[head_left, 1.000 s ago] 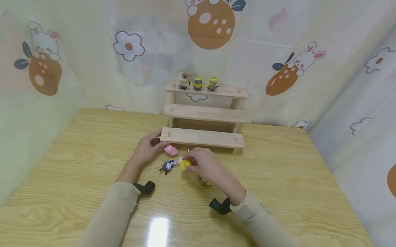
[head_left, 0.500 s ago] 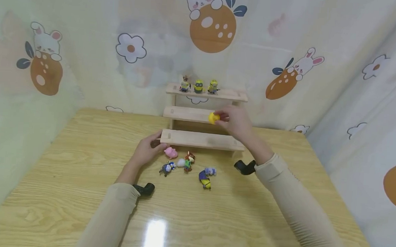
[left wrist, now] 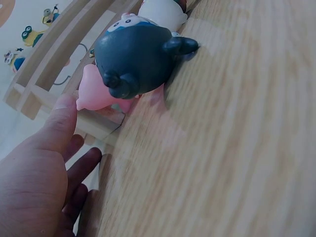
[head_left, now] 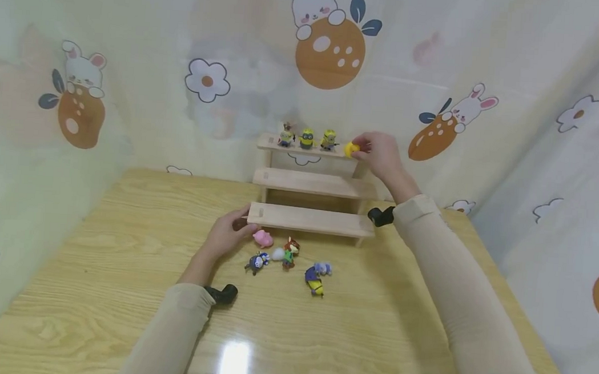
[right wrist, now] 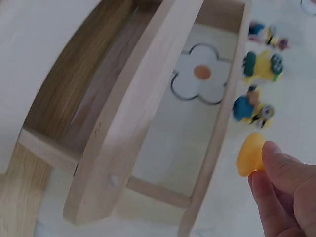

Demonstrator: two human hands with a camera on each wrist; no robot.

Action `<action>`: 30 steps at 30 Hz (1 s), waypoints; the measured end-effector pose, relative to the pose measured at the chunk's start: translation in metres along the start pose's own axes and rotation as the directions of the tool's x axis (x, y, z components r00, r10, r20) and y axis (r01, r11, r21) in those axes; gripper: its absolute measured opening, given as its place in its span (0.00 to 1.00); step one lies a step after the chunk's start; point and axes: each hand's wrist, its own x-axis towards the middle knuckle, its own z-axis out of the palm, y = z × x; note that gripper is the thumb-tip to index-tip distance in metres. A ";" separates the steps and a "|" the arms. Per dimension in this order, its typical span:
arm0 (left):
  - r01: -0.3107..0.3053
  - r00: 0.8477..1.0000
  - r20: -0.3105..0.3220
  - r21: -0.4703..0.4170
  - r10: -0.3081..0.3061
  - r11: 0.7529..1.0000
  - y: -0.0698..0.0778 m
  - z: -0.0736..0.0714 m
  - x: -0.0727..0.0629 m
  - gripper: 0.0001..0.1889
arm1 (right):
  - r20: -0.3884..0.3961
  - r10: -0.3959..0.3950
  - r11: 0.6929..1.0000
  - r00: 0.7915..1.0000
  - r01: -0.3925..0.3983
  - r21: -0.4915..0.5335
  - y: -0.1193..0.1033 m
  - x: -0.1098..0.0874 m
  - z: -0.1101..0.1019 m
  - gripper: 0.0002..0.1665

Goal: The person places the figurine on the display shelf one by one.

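Observation:
In the head view, my right hand (head_left: 381, 155) pinches a small yellow toy (head_left: 352, 150) at the right end of the top shelf. The right wrist view shows the toy (right wrist: 251, 154) between thumb and fingertips; its kind is unclear. Three minion figures (head_left: 307, 139) stand in a row to its left. My left hand (head_left: 227, 232) rests at the left end of the bottom step of the wooden shelf (head_left: 310, 219), its fingers relaxed. Close to its thumb lies a pink pig figure (left wrist: 96, 91), partly behind a dark blue figure (left wrist: 138, 59).
On the table (head_left: 135, 257), before the shelf, lie a fox figure (head_left: 289, 253), a white round toy (head_left: 277, 254), a yellow-and-blue figure (head_left: 314, 282) and a grey-lilac figure (head_left: 322, 268). A printed curtain (head_left: 144, 120) hangs behind the shelf.
My right hand has lifted the yellow toy from among the figures on the table and carried it up and to the right, to the top shelf. The left hand stays at the shelf's end.

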 end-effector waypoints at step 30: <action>0.027 1.000 -0.006 0.002 -0.027 1.000 -0.001 0.001 0.000 0.37 | 0.052 0.027 1.000 0.998 -0.027 -0.002 0.011 0.029 0.011 0.17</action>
